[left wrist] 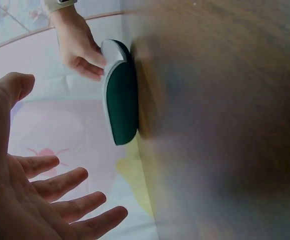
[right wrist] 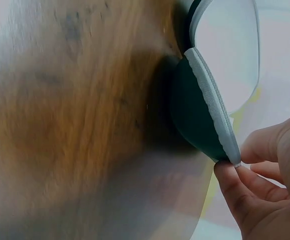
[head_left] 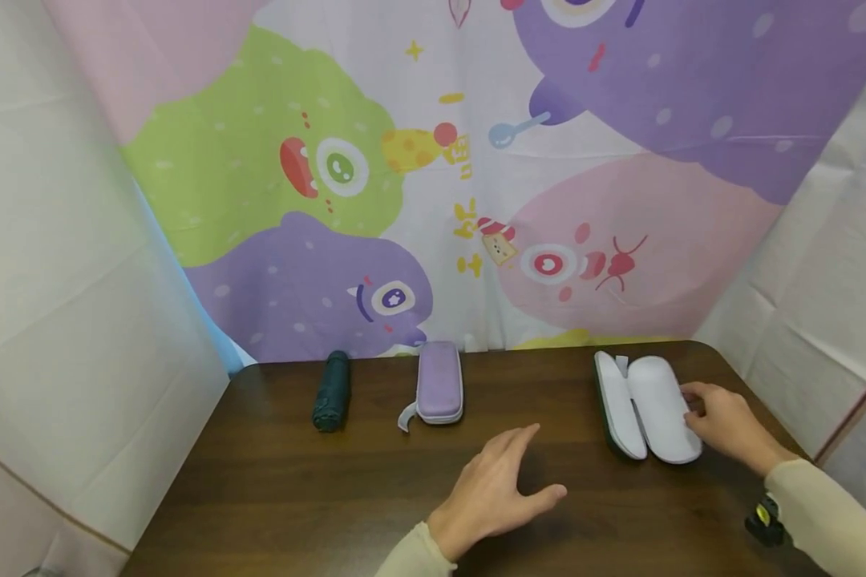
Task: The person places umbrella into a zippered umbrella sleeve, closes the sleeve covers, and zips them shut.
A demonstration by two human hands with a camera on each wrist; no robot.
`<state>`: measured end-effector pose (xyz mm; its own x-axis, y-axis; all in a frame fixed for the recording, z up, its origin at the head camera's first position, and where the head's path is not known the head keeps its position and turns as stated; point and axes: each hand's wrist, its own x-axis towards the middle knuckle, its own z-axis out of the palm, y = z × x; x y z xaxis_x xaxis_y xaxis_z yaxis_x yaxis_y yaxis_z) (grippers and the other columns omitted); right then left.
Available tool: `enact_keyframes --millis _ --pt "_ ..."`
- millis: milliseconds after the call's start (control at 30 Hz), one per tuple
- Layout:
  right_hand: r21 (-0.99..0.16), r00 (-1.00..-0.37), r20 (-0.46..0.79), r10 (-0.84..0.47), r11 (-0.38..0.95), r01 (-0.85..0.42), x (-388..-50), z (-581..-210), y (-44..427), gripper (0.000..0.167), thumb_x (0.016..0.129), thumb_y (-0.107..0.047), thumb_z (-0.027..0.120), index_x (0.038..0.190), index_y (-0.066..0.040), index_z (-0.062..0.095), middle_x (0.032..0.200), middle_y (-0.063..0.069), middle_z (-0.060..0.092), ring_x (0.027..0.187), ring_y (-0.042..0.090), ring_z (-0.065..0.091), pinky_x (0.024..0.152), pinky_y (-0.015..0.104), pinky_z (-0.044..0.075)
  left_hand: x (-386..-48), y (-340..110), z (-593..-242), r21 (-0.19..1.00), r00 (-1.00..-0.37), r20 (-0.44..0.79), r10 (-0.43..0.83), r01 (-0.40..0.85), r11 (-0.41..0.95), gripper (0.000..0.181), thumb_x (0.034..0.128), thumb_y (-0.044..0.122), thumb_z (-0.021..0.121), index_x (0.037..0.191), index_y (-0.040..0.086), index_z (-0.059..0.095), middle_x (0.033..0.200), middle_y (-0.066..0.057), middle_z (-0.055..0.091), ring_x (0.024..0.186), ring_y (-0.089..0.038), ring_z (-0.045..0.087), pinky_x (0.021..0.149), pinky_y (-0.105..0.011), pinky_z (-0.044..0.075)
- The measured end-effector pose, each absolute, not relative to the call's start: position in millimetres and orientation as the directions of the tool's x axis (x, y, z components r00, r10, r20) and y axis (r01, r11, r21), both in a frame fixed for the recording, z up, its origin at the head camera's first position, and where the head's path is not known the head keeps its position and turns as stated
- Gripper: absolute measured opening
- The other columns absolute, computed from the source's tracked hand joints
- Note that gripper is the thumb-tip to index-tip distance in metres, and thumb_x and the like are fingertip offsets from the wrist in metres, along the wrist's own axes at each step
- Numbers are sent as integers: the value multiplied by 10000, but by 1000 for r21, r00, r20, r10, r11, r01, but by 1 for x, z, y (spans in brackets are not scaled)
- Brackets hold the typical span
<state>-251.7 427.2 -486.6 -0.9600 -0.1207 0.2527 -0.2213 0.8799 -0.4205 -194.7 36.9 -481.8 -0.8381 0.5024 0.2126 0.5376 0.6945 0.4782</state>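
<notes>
An eyeglass case [head_left: 664, 409], dark green outside and white inside, lies spread open at the table's right side. My right hand [head_left: 729, 423] pinches the rim of its right half between thumb and fingers, as the right wrist view shows at the zipper edge [right wrist: 217, 107]. Out over the middle of the table, my left hand [head_left: 492, 490] has its fingers extended and spread, holding nothing. In the left wrist view the case's green shell [left wrist: 121, 102] stands beyond those fingers, apart from them.
A purple zipped case [head_left: 439, 383] with a grey strap lies at the back middle of the brown table [head_left: 296, 489]. Left of it is a folded dark green umbrella [head_left: 332, 393]. A cartoon-printed curtain [head_left: 462, 304] hangs behind the table's back edge.
</notes>
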Motion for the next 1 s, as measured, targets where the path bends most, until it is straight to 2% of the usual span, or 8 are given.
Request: enact_keyframes --millis 467,700,833,1000 --pt "-462 -954 263 -142 850 -254 -238 -485 396 397 805 53 738 1176 155 643 1061 294 709 820 304 715 614 287 544 -203 61 -483 492 -847 213 487 523 695 714 1001 622 514 1557 179 445 1476 -52 587 1304 -229 604 965 -425 568" --pt "-496 -961 240 -136 834 -242 -230 -486 386 406 817 33 742 1200 132 649 1067 264 719 833 256 701 616 263 536 -202 68 -491 495 -850 188 492 515 700 696 1011 618 500 1541 169 465 1471 -55 596 1280 -231 624 938 -414 579" --pt "-506 -962 228 -147 826 -246 -227 -486 379 408 823 22 742 1209 117 654 1077 248 725 825 219 696 615 248 531 -203 69 -494 500 -851 207 483 517 695 630 1034 542 515 1518 139 496 1459 -52 610 1274 -210 634 929 -398 586" --pt "-542 -970 192 -151 807 -233 -221 -485 371 418 828 11 748 1222 113 652 1068 226 732 829 198 694 619 244 534 -205 69 -498 521 -860 213 463 501 691 581 1042 482 538 1480 101 533 1345 -61 689 1160 -173 694 825 -363 610"
